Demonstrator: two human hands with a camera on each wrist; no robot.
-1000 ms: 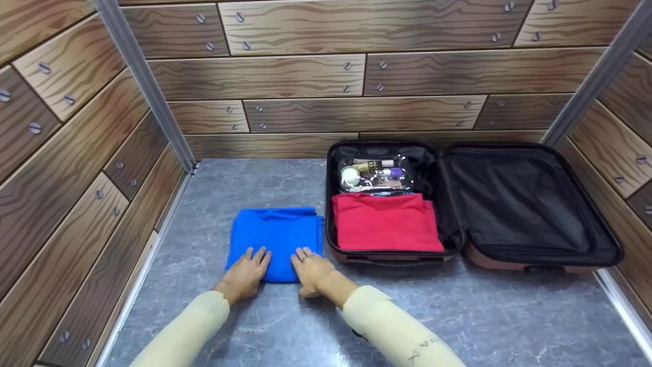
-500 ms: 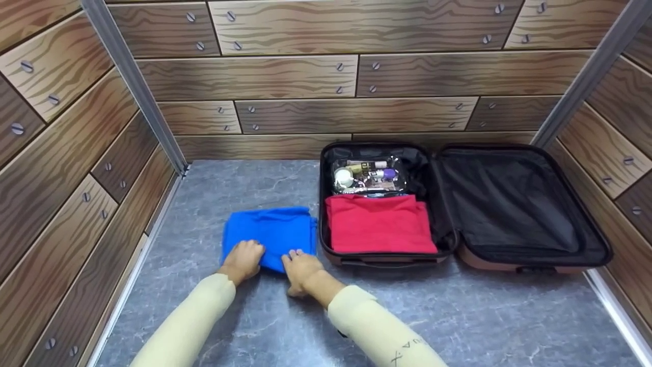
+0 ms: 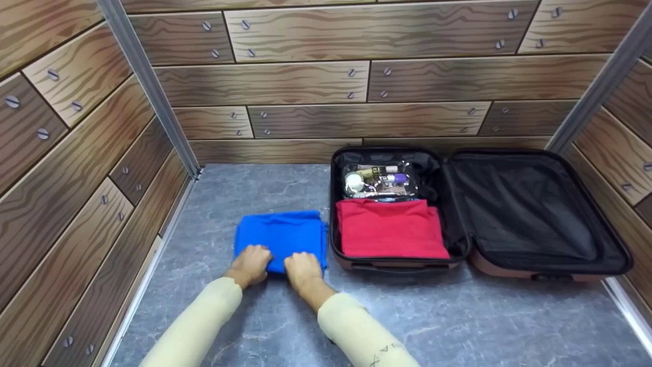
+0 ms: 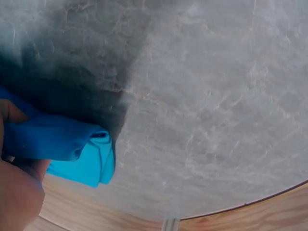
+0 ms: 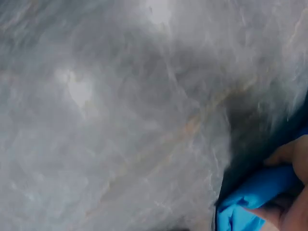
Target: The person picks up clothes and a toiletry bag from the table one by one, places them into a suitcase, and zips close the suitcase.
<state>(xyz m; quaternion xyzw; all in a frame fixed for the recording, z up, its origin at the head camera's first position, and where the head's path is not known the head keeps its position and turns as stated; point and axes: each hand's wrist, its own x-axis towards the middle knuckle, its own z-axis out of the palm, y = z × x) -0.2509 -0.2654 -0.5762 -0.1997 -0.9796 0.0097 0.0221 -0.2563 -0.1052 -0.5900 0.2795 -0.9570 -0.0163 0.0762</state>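
A folded blue cloth [image 3: 285,232], likely a garment, lies on the grey marbled surface left of the suitcase. My left hand [image 3: 252,262] grips its near edge, fingers curled over it. Beside it my right hand [image 3: 304,267] grips the same edge farther right. In the left wrist view the blue cloth [image 4: 53,139] shows a rolled, layered end between thumb and fingers. Over in the right wrist view, fingers and thumb pinch a fold of the blue cloth [image 5: 260,192]. The fingertips are mostly hidden in the head view.
An open suitcase [image 3: 402,264] stands to the right, its lid [image 3: 524,214] laid flat. Inside are a folded red cloth [image 3: 389,229] and a clear pouch of toiletries [image 3: 379,179]. Wood-patterned walls [image 3: 305,84] close off the back and sides.
Both hands lay flat on the blue cloth a second ago. The left curled round the near edge first, then the right. The cloth's near edge is now lifted slightly; the view shifted a little.
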